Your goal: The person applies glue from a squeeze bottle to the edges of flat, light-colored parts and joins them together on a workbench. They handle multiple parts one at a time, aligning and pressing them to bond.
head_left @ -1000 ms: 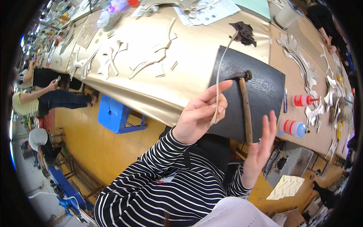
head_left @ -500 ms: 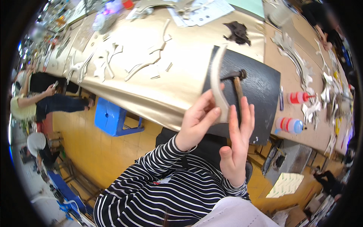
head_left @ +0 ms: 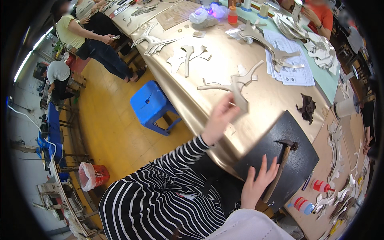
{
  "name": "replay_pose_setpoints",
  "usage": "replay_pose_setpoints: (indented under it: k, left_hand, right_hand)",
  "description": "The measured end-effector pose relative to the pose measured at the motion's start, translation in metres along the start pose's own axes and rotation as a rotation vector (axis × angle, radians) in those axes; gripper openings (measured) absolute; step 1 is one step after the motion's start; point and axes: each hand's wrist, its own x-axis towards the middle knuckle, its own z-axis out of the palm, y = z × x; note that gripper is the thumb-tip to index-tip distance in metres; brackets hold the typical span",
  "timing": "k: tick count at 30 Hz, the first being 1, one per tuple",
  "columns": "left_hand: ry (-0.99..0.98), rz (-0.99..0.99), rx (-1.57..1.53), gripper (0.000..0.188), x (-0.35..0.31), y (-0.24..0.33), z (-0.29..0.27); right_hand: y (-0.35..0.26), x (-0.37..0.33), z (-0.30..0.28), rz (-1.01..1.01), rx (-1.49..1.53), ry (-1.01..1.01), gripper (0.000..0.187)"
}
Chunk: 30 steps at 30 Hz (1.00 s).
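My left hand (head_left: 220,118) reaches out over the gold-coloured table (head_left: 192,100), its fingers closed on the lower end of a pale branched cut-out piece (head_left: 237,85) that lies on the tabletop. My right hand (head_left: 258,184) rests flat with fingers spread on a black slab (head_left: 298,138) at the table's near edge. It is just left of the wooden handle of a hammer (head_left: 280,168) lying on that slab. My striped sleeves come in from below.
More pale cut-out pieces (head_left: 188,58) lie across the table, with paper sheets (head_left: 294,64) and a dark rag (head_left: 307,107). Small glue bottles (head_left: 322,186) stand at the right. A blue stool (head_left: 150,105) and a red bin (head_left: 94,176) are on the yellow floor. Other people (head_left: 86,34) stand at the far left.
My left hand has moved away from the black slab and out to the branched piece. My right hand has dropped flat onto the slab beside the hammer. The view has shifted left.
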Motion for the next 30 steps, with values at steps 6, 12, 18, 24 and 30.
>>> replay_pose_setpoints:
  k: [6, 12, 18, 24, 30]
  left_hand:
    - [0.353, 0.106, 0.135, 0.056, 0.067, 0.010, -0.127]
    - [0.399, -0.094, 0.183, 0.061, 0.130, 0.001, -0.220]
    - [0.372, -0.176, 0.484, 0.079, 0.171, -0.031, -0.250]
    - [0.458, 0.037, 0.915, 0.084, 0.170, -0.059, -0.257]
    - [0.356, 0.090, 0.556, 0.055, 0.159, -0.037, -0.229]
  right_hand:
    - [0.023, -0.002, 0.034, 0.107, -0.327, -0.069, 0.068]
    - [0.027, -0.011, 0.031, 0.102, -0.465, -0.141, 0.069]
    - [0.024, -0.015, 0.028, 0.081, -0.493, -0.125, 0.067]
    - [0.021, -0.027, 0.024, 0.069, -0.432, -0.122, 0.066]
    - [0.021, -0.030, 0.024, 0.047, -0.444, -0.052, 0.069]
